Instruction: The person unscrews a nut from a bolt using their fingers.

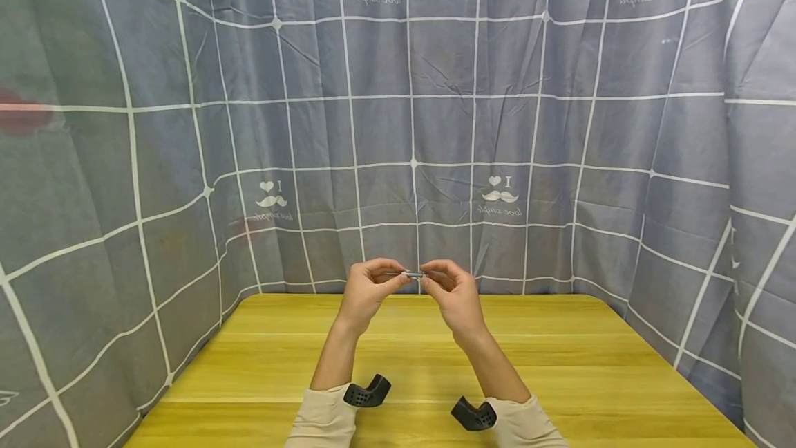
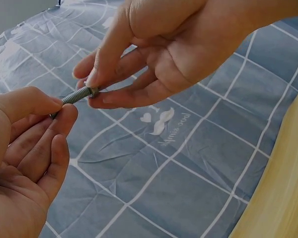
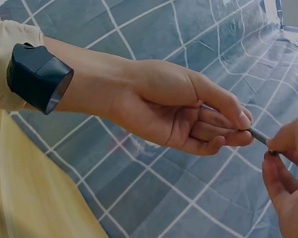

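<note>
A thin grey threaded bolt (image 1: 414,274) is held up between both hands, above the far edge of the table. My left hand (image 1: 367,292) pinches one end with thumb and fingertips. On the opposite end, the thumb and fingers of my right hand (image 1: 457,296) pinch a small wider piece. In the left wrist view the thread of the bolt (image 2: 77,94) shows between the two grips. Whether that wider piece is a nut or the bolt's head, I cannot tell, as fingertips cover most of it. The right wrist view shows the bolt (image 3: 258,135) slanting between the hands.
Below the hands lies a yellow wood-grain table (image 1: 404,358). Grey-blue curtains (image 1: 435,130) with white grid lines hang behind it and on both sides. Each cuff carries a black wrist device, one on the left (image 1: 367,391) and one on the right (image 1: 474,414).
</note>
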`<action>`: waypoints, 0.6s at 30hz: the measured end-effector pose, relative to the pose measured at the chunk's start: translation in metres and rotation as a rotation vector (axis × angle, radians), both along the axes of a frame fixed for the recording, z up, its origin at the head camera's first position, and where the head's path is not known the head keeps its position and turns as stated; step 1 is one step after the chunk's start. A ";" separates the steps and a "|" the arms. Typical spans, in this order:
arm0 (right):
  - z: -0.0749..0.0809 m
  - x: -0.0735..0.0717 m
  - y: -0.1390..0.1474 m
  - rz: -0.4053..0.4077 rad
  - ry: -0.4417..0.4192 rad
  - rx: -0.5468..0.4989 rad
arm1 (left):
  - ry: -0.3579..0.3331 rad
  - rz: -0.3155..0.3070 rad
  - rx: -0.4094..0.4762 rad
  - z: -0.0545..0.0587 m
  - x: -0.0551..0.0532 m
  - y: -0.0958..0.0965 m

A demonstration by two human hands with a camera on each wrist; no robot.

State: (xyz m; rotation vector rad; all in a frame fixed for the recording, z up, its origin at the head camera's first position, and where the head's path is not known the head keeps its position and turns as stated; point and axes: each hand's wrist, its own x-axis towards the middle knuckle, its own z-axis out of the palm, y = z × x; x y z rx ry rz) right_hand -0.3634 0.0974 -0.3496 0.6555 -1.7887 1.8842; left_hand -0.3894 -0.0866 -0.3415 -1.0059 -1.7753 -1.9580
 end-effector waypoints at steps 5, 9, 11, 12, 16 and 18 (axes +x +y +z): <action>0.000 0.000 -0.001 0.002 -0.046 0.001 | -0.010 0.008 -0.003 0.000 0.001 0.000; -0.001 0.000 0.000 0.001 -0.075 -0.002 | -0.014 0.019 -0.004 0.000 0.002 0.000; -0.001 0.000 0.000 0.008 -0.062 0.001 | -0.016 0.019 -0.001 0.000 0.002 0.000; -0.002 0.000 0.000 0.012 -0.049 0.003 | -0.016 0.019 0.001 0.000 0.002 0.000; -0.002 0.000 -0.001 0.018 -0.006 0.008 | -0.015 0.009 0.005 0.000 0.002 -0.001; -0.002 0.000 -0.002 0.004 -0.006 0.008 | -0.013 0.003 0.006 0.001 0.002 -0.002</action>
